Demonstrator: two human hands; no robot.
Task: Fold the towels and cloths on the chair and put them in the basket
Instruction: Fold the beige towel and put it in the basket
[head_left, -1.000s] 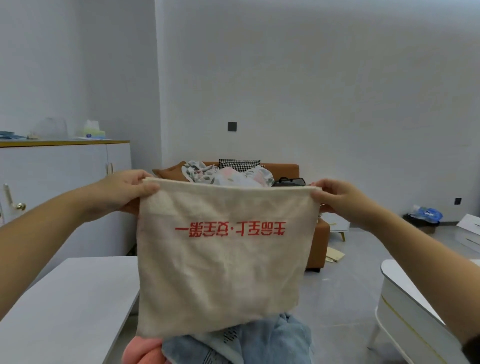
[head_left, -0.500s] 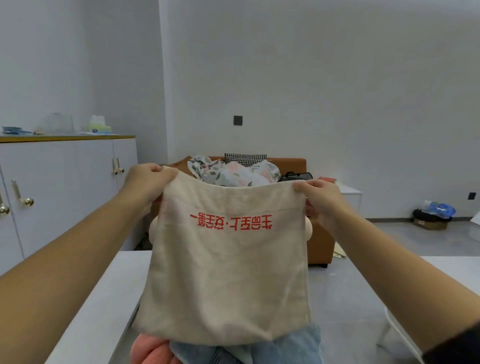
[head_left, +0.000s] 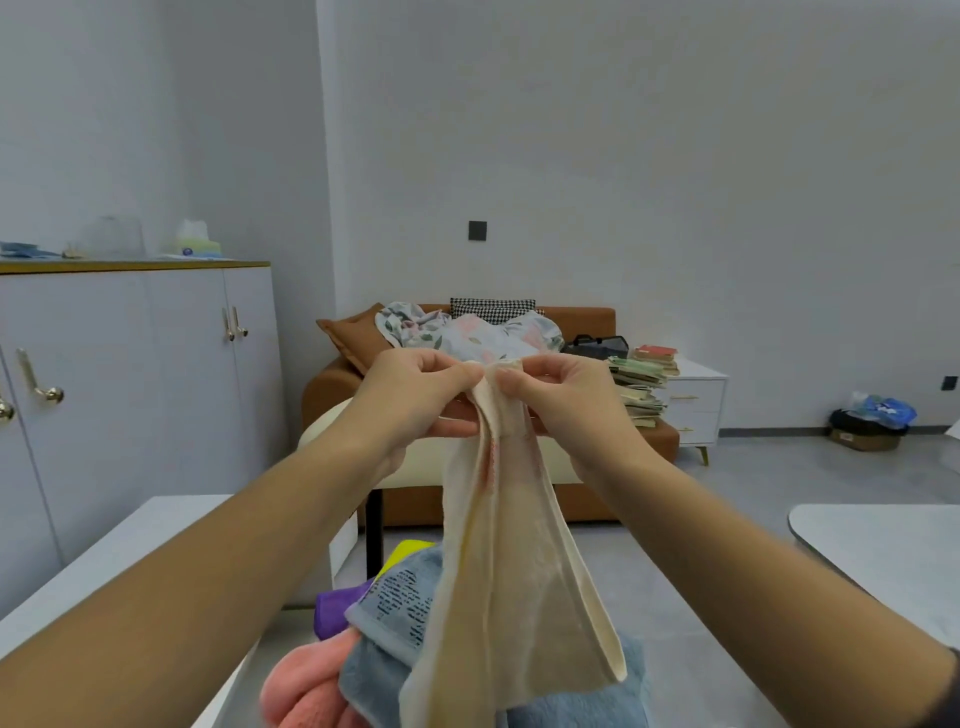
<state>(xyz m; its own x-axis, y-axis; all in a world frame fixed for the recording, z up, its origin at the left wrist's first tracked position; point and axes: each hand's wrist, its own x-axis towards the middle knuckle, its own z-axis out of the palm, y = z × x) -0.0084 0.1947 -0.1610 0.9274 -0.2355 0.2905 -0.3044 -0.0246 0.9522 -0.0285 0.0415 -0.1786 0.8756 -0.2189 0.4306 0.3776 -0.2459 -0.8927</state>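
Note:
A beige cloth (head_left: 511, 571) with faint red print hangs in front of me, folded in half lengthwise. My left hand (head_left: 415, 400) and my right hand (head_left: 561, 397) meet at its top, each pinching an upper corner, the two corners touching. Below the cloth lies a pile of towels: a blue one (head_left: 387, 670) with a printed label, a pink one (head_left: 306, 686), a purple one (head_left: 335, 610) and a yellow edge (head_left: 408, 548). The chair's cream backrest (head_left: 563, 465) shows behind the cloth. No basket is visible.
A white table (head_left: 114, 561) stands at the left and another white table (head_left: 883, 545) at the right. Behind are a brown sofa (head_left: 592, 322) with floral bedding, a stack of books (head_left: 641, 387), a white cabinet (head_left: 130, 374) and a small white drawer unit (head_left: 696, 400).
The cloth was held spread wide by its top corners. My hands have come together, folding it in half so it hangs as a narrow strip.

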